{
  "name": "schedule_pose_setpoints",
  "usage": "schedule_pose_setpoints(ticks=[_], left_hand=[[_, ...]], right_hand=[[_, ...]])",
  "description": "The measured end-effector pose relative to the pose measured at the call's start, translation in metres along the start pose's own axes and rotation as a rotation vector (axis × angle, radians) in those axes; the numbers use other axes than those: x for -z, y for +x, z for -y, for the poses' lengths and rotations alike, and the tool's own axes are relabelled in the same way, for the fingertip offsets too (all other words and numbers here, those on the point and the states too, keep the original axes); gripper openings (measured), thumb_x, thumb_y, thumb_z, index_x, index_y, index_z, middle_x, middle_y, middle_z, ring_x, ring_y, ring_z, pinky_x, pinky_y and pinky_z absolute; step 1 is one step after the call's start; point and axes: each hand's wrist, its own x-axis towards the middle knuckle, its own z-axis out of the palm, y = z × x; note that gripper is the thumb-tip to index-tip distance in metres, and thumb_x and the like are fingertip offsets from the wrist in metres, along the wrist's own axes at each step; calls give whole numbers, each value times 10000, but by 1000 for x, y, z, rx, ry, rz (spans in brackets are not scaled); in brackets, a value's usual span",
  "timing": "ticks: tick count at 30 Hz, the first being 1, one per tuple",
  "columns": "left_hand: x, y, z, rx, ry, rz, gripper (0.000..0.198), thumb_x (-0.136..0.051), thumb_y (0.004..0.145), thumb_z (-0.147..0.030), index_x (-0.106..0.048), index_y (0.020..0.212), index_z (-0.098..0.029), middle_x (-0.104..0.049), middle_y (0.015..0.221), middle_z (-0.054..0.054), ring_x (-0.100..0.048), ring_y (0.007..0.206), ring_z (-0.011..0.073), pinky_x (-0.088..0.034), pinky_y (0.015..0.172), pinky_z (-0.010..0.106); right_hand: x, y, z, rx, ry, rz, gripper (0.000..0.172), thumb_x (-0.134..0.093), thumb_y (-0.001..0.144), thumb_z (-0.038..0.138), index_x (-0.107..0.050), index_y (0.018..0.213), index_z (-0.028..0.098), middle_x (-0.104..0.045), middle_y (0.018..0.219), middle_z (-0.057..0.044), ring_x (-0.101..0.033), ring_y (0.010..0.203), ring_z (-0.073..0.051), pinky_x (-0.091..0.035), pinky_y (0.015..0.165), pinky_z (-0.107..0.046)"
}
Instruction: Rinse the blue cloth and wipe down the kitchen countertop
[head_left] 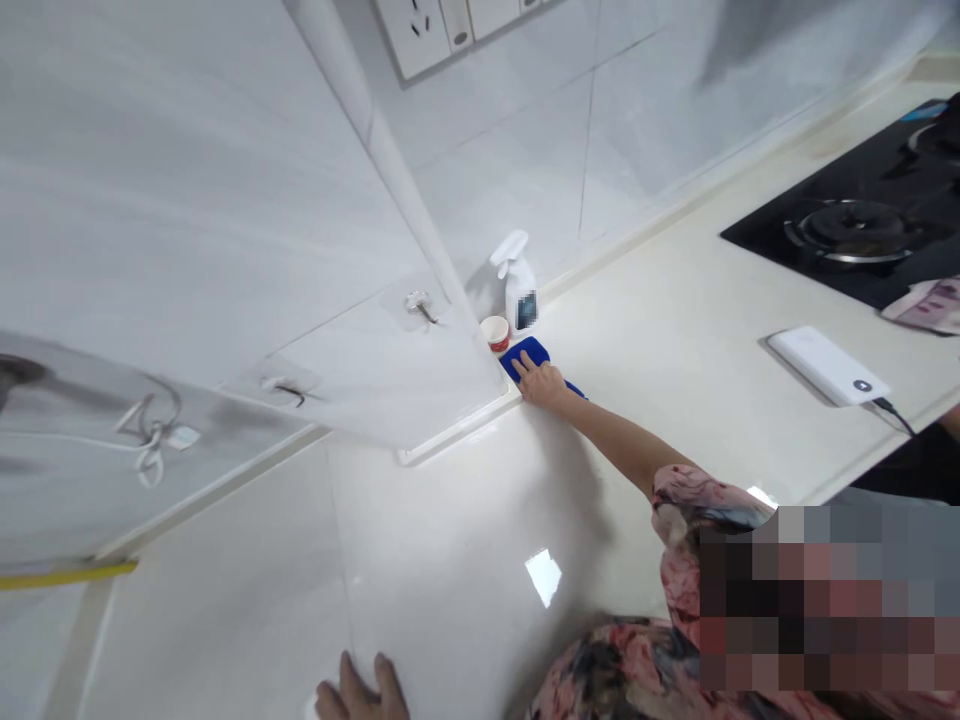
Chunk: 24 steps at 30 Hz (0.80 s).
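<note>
My right hand (543, 384) reaches into the corner beside the wall panel. It presses on a blue cloth (534, 350), gripping it against the white countertop (645, 340), with part of the cloth showing past the far side of the wrist. Just beyond the cloth stand a small white-and-red cup (495, 331) and an upright white spray bottle (520, 290). At the bottom edge, my left hand (361, 692) rests near the counter with its fingers apart; most of it is cut off. A bit of something white shows beside it, too little to name.
To the right lies a white power bank (829, 366) with a black cable. Behind it are a black gas stove (855, 225) and a pinkish cloth (926, 305). Hooks (424, 305) stick out from the wall panel (367, 370). A socket plate (420, 35) is above.
</note>
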Motion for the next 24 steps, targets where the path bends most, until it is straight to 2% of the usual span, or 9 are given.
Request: schedule_pose_setpoints(ticks=[3, 7, 10, 13, 15, 17, 19, 20, 24], left_hand=[[3, 2, -2, 22, 12, 43, 862, -296, 890, -711, -536, 1464, -114, -436, 1535, 264, -420, 1430, 414, -368, 1131, 623], [5, 4, -7, 52, 51, 48, 870, -246, 890, -734, -538, 1462, -148, -457, 1519, 252, -421, 1434, 400, -365, 1137, 611], [7, 4, -12, 42, 70, 67, 878, -216, 890, -733, -526, 1469, -151, -481, 1491, 252, -425, 1431, 398, -373, 1132, 604], [11, 3, -16, 37, 67, 76, 902, -195, 891, -725, -519, 1477, -121, -459, 1499, 270, -404, 1442, 409, -358, 1141, 607], [14, 1, -19, 32, 59, 69, 896, -198, 898, -715, -517, 1478, -110, -443, 1510, 274, -391, 1450, 410, -344, 1151, 605], [17, -1, -22, 19, 51, 60, 866, -224, 912, -690, -509, 1482, -104, -441, 1514, 273, -389, 1450, 409, -343, 1152, 607], [20, -3, -25, 10, 50, 61, 834, -256, 925, -656, -500, 1486, -90, -438, 1515, 278, -387, 1449, 407, -347, 1150, 607], [21, -5, -26, 10, 51, 67, 821, -266, 931, -640, -496, 1488, -82, -430, 1521, 282, -378, 1456, 406, -342, 1154, 606], [25, -9, -28, 38, 49, 94, 772, -294, 955, -601, -481, 1502, -90, -384, 1565, 273, -324, 1496, 381, -306, 1188, 578]], right_hand=[[0, -23, 3, -1, -14, 1, 665, -311, 953, 282, -310, 1605, 147, -204, 1684, -204, -628, 1127, -387, -526, 837, -509], [-4, -69, 1, 25, -22, 8, 662, -353, 957, 309, -322, 1600, 154, -195, 1690, -194, -634, 1096, -352, -533, 839, -475], [-14, -118, 0, 67, -65, 15, 664, -375, 964, 330, -305, 1606, 180, -199, 1694, -180, -634, 1068, -323, -541, 791, -427], [-35, -179, 8, 135, -126, -1, 670, -382, 967, 320, -276, 1616, 193, -220, 1691, -173, -626, 1067, -320, -543, 737, -403], [-50, -217, 18, 205, -141, -6, 673, -408, 957, 310, -296, 1610, 189, -258, 1679, -175, -624, 1052, -324, -546, 725, -412], [-59, -241, 23, 289, -117, 6, 645, -434, 950, 304, -356, 1586, 228, -321, 1660, -152, -628, 1034, -317, -549, 728, -414], [-60, -245, 18, 283, -45, -6, 592, -441, 953, 296, -426, 1544, 274, -397, 1624, -131, -635, 1031, -302, -549, 745, -402], [-58, -238, 12, 224, 11, -38, 561, -435, 958, 296, -460, 1518, 277, -430, 1600, -133, -637, 1037, -296, -547, 757, -396], [-47, -177, -21, -136, 420, -253, 433, -430, 960, 369, -615, 1310, 196, -603, 1377, -159, -643, 1019, -270, -544, 792, -383]])
